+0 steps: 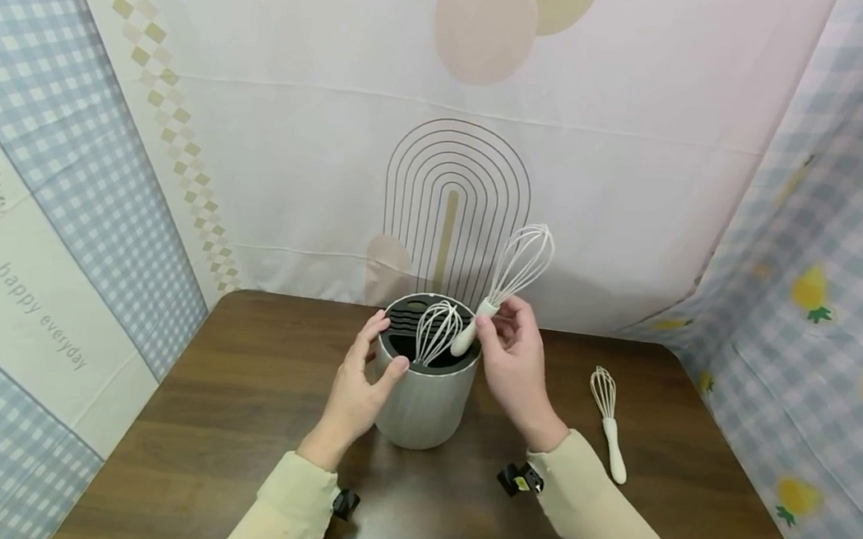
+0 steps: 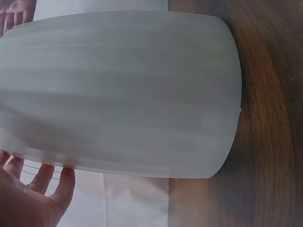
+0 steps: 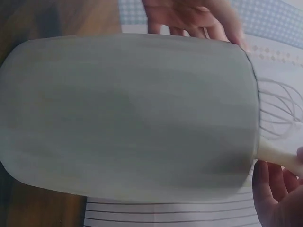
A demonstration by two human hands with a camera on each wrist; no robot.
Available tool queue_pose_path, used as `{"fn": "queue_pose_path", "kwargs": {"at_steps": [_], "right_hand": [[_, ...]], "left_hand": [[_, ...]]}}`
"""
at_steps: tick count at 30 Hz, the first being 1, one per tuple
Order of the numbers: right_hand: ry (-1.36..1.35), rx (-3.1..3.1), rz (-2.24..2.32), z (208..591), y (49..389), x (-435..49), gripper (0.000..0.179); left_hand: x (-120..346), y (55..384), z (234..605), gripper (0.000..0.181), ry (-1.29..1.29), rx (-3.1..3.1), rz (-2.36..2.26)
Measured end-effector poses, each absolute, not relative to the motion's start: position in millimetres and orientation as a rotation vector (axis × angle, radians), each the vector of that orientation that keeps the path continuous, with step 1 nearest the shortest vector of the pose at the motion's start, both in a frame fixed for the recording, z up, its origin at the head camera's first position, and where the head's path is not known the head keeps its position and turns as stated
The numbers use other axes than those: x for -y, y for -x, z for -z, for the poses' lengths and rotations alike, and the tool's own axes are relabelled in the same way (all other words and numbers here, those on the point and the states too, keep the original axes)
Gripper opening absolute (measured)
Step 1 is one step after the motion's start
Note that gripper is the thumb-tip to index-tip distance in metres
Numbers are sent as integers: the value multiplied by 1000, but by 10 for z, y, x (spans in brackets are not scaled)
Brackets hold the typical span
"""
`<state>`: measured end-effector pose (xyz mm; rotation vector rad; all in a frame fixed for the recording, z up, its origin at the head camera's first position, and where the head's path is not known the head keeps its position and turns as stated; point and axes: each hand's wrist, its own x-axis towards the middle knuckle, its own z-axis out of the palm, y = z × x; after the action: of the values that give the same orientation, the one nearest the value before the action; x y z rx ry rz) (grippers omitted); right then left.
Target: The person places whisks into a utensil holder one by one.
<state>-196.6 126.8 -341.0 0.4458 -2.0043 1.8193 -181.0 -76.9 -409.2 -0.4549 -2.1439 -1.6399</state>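
Observation:
My right hand pinches a large white whisk near the top of its pale handle. The wires point up and the handle's lower end is over the opening of a grey utensil holder. A smaller whisk stands in the holder with its wires up; its handle is hidden inside. My left hand grips the holder's left side near the top, thumb at the front rim and fingers along the side. In the left wrist view, the fingertips touch the holder's wall.
A third whisk lies on the brown wooden table to the right of my right hand. The holder's black top has a slotted section at the back. A printed cloth hangs behind the table, with checked cloth at both sides.

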Motion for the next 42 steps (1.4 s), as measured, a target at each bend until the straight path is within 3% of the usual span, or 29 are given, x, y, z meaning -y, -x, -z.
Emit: {"fn": "queue_pose_path", "kwargs": {"at_steps": [10,20,42], "right_hand": [[-569,2200,-1640,3681,2116,-1139,29],[-641,2207,-1542,3427,1899,-1049,21],[-734,2171,-1540,3421,1902,-1059,41]], "left_hand": [[812,2042,4451,59,455,2155,1602],[818,2035,4433,60,464,2172,1598],[829,2035,4431,61,456,2170,1599]]}}
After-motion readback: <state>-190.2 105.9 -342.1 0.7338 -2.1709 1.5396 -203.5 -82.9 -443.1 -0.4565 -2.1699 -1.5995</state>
